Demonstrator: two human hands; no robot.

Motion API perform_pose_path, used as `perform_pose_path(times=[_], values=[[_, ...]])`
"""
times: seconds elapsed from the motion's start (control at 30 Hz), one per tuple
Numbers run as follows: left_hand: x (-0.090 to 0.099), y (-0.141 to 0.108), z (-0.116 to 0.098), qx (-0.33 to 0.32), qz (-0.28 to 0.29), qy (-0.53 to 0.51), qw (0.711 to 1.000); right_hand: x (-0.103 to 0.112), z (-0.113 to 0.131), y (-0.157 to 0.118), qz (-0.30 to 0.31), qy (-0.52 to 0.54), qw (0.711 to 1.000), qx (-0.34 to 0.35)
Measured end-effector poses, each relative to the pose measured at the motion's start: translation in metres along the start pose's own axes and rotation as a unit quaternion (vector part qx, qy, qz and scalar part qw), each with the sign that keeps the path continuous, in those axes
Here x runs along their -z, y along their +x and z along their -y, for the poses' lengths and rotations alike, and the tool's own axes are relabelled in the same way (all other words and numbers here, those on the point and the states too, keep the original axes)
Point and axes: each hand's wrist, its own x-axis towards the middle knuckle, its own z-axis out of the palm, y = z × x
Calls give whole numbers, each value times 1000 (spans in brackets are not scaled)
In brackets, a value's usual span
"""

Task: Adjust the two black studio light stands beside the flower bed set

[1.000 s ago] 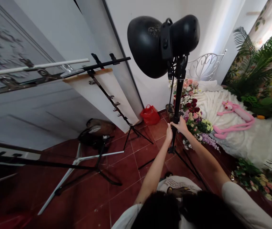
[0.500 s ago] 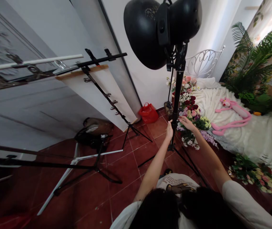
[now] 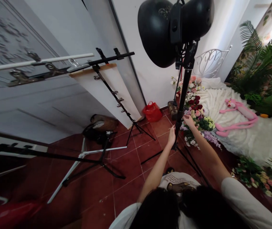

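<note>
A large black studio lamp (image 3: 156, 35) tops a black light stand (image 3: 185, 90) that rises right in front of me. My left hand (image 3: 171, 136) is closed around the lower pole from its left side, the fingers partly hidden behind it. On the right side of the pole, a little higher, my right hand (image 3: 188, 121) has its fingers bent together against the pole. The exact part under those fingertips is too small to make out. A cable hangs from the lamp along the pole, and the tripod legs (image 3: 189, 162) spread on the floor.
Left stand a clamped white backdrop (image 3: 123, 98) on a tripod and other stands with a white leg (image 3: 65, 178). A red bag (image 3: 153, 112) sits by the wall. Right are artificial flowers (image 3: 198, 114) and a bed with a pink plush toy (image 3: 243, 114).
My right hand's fingers, spread beside the pole before, have drawn together against it. The left hand sits slightly lower on the pole. The whole view has shifted, so things appear further right.
</note>
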Motion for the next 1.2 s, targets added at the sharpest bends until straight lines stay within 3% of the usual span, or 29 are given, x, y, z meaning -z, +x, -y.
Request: perform_pose_path(times=[0.13,0.27,0.47,0.67,0.83,1.0,1.07,1.2], values=[[-4,-23,26,62,19,13,998,14,-14,-40,-8,87,993,-81],[-29,-36,38,85,81,14,993,45,-48,-101,-57,149,980,-121],[-104,-57,40,87,252,19,964,99,-116,-202,-213,262,918,-209],[-188,-126,36,87,457,26,885,147,-156,-307,-412,335,819,-220],[-234,-206,20,48,604,15,795,160,-164,-386,-522,396,738,-166],[-262,-268,11,-3,703,-18,711,167,-157,-437,-580,460,657,-146],[-271,-285,11,-5,712,-8,702,173,-149,-449,-581,468,654,-126],[-287,-304,15,-7,725,20,689,189,-127,-460,-579,441,681,-74]])
